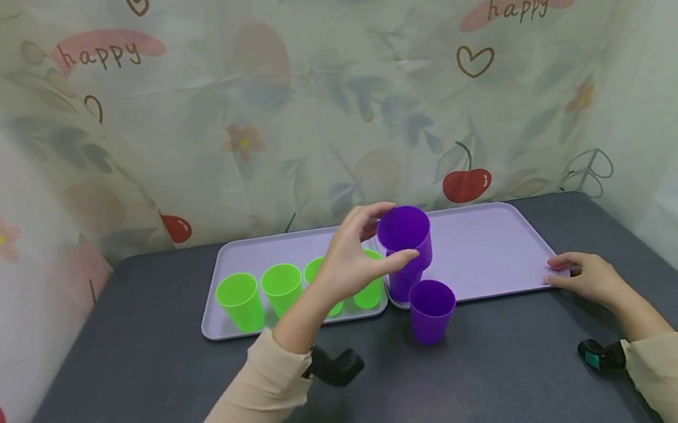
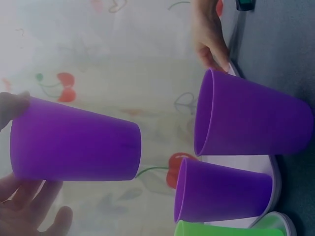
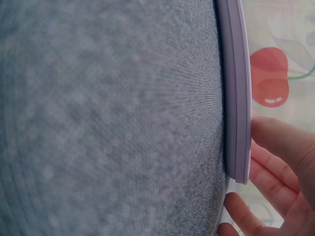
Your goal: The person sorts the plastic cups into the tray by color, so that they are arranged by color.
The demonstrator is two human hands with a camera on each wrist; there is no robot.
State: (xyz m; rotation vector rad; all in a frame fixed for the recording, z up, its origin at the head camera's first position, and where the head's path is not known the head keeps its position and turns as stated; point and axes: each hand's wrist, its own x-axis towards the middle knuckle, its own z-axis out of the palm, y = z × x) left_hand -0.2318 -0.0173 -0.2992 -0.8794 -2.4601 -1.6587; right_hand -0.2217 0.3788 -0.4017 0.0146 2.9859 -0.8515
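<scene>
My left hand (image 1: 356,253) holds a purple cup (image 1: 417,236) in the air, thumb on the near side and fingers on the far side of its rim. The left wrist view shows this cup (image 2: 78,142) upright, well apart from the others. Below it, partly hidden, a second purple cup (image 1: 404,287) stands at the left end of the right lilac tray (image 1: 480,248). A third purple cup (image 1: 433,312) stands in front of that tray's edge. My right hand (image 1: 593,281) pinches the tray's front right corner; the right wrist view shows the thumb (image 3: 280,140) against the rim (image 3: 238,98).
Several green cups (image 1: 240,303) stand in a row on the left lilac tray (image 1: 252,252), the ones at right partly behind my left hand. Both trays lie side by side on a dark grey table (image 1: 477,390). A printed curtain (image 1: 313,96) hangs behind and beside the table.
</scene>
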